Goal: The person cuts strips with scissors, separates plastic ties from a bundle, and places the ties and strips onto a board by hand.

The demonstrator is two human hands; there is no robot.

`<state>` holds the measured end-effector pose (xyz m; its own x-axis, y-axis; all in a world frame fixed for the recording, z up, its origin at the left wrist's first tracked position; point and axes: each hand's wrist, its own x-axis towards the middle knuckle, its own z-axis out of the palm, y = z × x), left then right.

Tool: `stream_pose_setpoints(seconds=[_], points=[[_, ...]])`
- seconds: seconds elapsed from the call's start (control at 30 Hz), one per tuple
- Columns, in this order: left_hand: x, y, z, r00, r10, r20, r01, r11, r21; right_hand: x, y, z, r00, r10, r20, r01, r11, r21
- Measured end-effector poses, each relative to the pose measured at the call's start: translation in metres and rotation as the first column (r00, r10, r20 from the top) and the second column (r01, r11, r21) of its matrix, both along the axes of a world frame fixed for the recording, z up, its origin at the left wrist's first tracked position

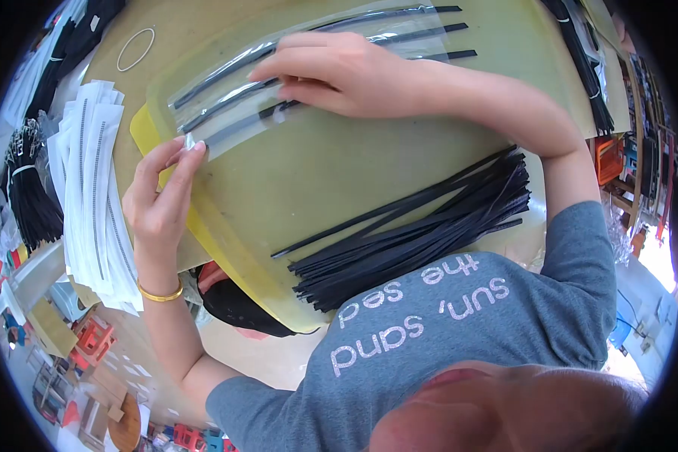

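3 black strips (437, 32) in clear plastic film (230, 89) at the far edge of the green mat (339, 154), right ends sticking out past the film. Can't tell if the film is one piece. Left hand (157, 197): thumb and fingertips pinching the film's near-left corner. Right hand (335, 75): fingers curved over the film's middle; can't tell if gripping.

Counts otherwise: 1 loose black pile (414, 230) on the mat's near edge, right half, too overlapped to count. 1 stack of white strips (90, 181) along the bench's (175, 19) left edge, also uncountable. 1 pale loop (153, 36), far-left corner. 1 tied black bundle (586, 71), far-right corner.
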<state>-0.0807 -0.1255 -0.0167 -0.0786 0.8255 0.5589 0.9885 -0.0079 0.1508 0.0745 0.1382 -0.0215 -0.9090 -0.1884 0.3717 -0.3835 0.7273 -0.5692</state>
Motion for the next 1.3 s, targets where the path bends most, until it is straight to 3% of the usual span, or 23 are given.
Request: stream_pose_setpoints(seconds=[0.03,0.17,0.33,0.4,0.47,0.53,0.57,0.63,0.67,0.77,0.87,0.97,1.17,1.2,1.3], points=[[0.0,0.0,0.002,1.0,0.0,-0.024,0.0,1.0,0.004,-0.007,-0.004,-0.003,0.999,-0.024,0.042,0.026,0.998,-0.054],[0.007,0.001,0.007,0.989,0.074,-0.128,-0.057,0.99,0.131,-0.014,-0.012,-0.008,0.995,-0.096,0.016,0.095,0.995,0.039],[0.008,0.003,0.002,0.989,0.104,-0.105,-0.084,0.981,0.177,-0.021,-0.016,0.011,0.944,-0.111,0.31,0.122,0.992,-0.018],[0.016,0.01,-0.005,0.952,0.251,0.176,-0.285,0.936,0.205,-0.021,-0.017,0.013,0.924,-0.134,0.358,0.156,0.987,-0.032],[0.023,0.013,-0.006,0.781,0.308,0.543,-0.429,0.897,0.109,-0.019,-0.019,0.011,0.935,-0.146,0.323,0.162,0.986,-0.023],[0.023,0.015,0.005,0.402,0.279,0.872,-0.441,0.894,-0.082,-0.021,-0.019,0.005,0.937,-0.159,0.311,0.164,0.986,0.012],[0.022,0.013,0.009,0.3,0.248,0.921,-0.37,0.92,-0.127,-0.022,-0.02,0.001,0.938,-0.165,0.306,0.165,0.986,0.029],[0.018,0.008,0.014,0.079,0.2,0.977,-0.214,0.96,-0.179,-0.024,-0.018,-0.008,0.981,-0.142,0.132,0.15,0.987,-0.053],[0.019,0.006,0.007,0.184,0.184,0.966,-0.191,0.97,-0.148,-0.024,-0.019,-0.012,0.99,-0.134,0.041,0.137,0.986,-0.093],[0.034,0.015,0.016,0.357,0.33,0.874,-0.309,0.924,-0.224,-0.021,-0.023,-0.013,0.987,-0.161,0.026,0.163,0.984,-0.068],[0.046,0.025,0.021,0.349,0.531,0.772,-0.426,0.824,-0.374,-0.018,-0.026,-0.015,0.982,-0.183,0.042,0.183,0.983,-0.019],[0.043,0.027,0.011,0.203,0.503,0.84,-0.443,0.812,-0.379,-0.011,-0.024,-0.018,0.979,-0.194,-0.062,0.192,0.981,-0.023],[0.047,0.027,0.01,0.273,0.499,0.822,-0.47,0.815,-0.339,0.028,-0.008,-0.005,0.982,0.167,-0.087,-0.143,0.961,0.238],[0.048,0.027,0.01,0.273,0.503,0.82,-0.473,0.813,-0.341,0.034,-0.008,-0.007,0.977,0.205,0.055,-0.212,0.94,0.269],[0.049,0.027,0.011,0.281,0.516,0.809,-0.483,0.804,-0.345,0.032,-0.01,-0.005,0.975,0.211,0.062,-0.22,0.919,0.327]])
